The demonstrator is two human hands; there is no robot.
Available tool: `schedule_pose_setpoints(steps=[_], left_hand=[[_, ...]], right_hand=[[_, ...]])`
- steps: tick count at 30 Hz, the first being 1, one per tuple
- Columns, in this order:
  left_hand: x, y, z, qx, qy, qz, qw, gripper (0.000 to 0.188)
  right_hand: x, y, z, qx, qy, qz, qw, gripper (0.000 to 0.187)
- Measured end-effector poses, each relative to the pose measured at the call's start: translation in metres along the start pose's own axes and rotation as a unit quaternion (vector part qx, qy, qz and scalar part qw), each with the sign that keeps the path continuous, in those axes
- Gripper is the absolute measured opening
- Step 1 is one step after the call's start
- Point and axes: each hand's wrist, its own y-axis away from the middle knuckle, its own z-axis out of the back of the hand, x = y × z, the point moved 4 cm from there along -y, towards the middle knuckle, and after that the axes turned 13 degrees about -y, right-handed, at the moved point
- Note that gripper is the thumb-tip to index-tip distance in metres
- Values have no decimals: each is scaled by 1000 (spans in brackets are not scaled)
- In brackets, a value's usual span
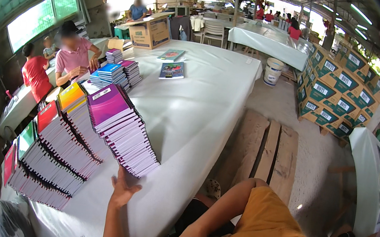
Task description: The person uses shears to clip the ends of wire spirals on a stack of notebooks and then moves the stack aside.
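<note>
At the near foot of a tall stack of purple spiral notebooks (124, 126), my left hand (124, 189) is open, thumb held out to the right. Its fingertips reach the lowest notebooks; whether they press on them cannot be told. The stack leans away, a purple cover on top. To its left stand leaning stacks of spiral notebooks with a yellow cover (71, 95), a red cover (47, 115), a green cover (28, 135) and a pink cover (9, 162). A bent bare arm (216, 213) meets orange cloth (265, 236) at the lower edge; no right hand shows.
The notebooks stand on a white-covered table (195, 114). Blue notebooks (109, 74), two flat books (172, 69) and a large carton (149, 32) lie farther off. A person in pink (78, 58) works across the table. Wooden planks (267, 152), a bucket (273, 72) and stacked cartons (342, 90) stand right.
</note>
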Motion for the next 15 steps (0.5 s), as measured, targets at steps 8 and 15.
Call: schedule_pose_setpoints(steps=[8, 15], left_hand=[[5, -8, -21, -132, -173, 12, 976, 107], [10, -17, -24, -152, -159, 4, 976, 108]], right_hand=[[-47, 106, 100, -508, 446, 13, 737, 52], [-57, 208, 211, -621, 498, -281, 536, 107]])
